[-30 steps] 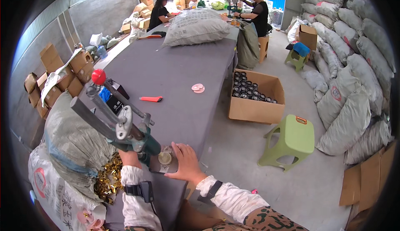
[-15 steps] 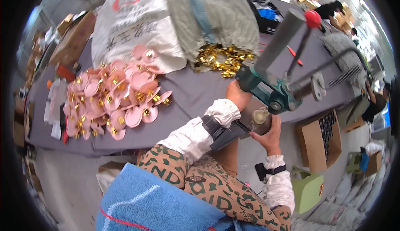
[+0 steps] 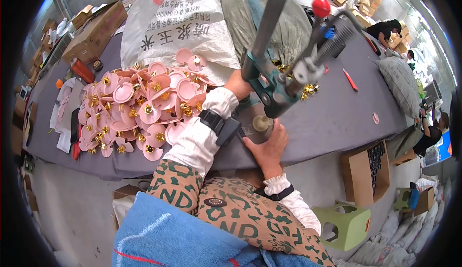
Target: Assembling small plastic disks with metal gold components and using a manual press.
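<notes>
A person's right hand (image 3: 267, 144) is holding, fingers pressed together around it, a small round gold-and-pink disc (image 3: 260, 123) under the green lever press (image 3: 276, 81) on the grey table (image 3: 337, 117), while the left hand (image 3: 239, 85), its fingers hidden, is resting behind the press, and fingertips so near the die are risking a pinch.

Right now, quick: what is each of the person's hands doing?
Left hand: reaching behind the green hand press; grip cannot be told.
Right hand: fingers on a small round piece under the press; grip not clear.
</notes>
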Demonstrator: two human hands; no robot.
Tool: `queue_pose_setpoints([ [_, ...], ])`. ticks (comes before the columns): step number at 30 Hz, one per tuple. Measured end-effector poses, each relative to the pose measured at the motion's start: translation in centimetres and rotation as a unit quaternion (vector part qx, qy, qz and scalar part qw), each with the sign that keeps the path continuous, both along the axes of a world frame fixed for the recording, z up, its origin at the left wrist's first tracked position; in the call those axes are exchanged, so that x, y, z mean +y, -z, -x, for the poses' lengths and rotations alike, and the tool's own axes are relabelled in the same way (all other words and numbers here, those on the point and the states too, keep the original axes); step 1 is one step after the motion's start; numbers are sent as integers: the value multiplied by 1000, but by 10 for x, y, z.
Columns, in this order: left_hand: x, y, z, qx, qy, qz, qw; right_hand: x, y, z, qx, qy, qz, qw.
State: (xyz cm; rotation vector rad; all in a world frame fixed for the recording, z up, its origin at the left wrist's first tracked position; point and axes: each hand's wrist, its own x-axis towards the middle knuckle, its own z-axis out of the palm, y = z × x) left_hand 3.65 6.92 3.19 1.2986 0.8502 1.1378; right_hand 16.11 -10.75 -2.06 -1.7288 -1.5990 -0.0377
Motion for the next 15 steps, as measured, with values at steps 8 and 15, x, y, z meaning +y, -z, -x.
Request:
queue_pose_setpoints([
  [8,81,39,13,36,109,-75,991,-2,4,-7,-3,-166,62,984],
  [15,39,44,33,198,-74,-52,976,0,-2,-4,38,-215,123,968],
])
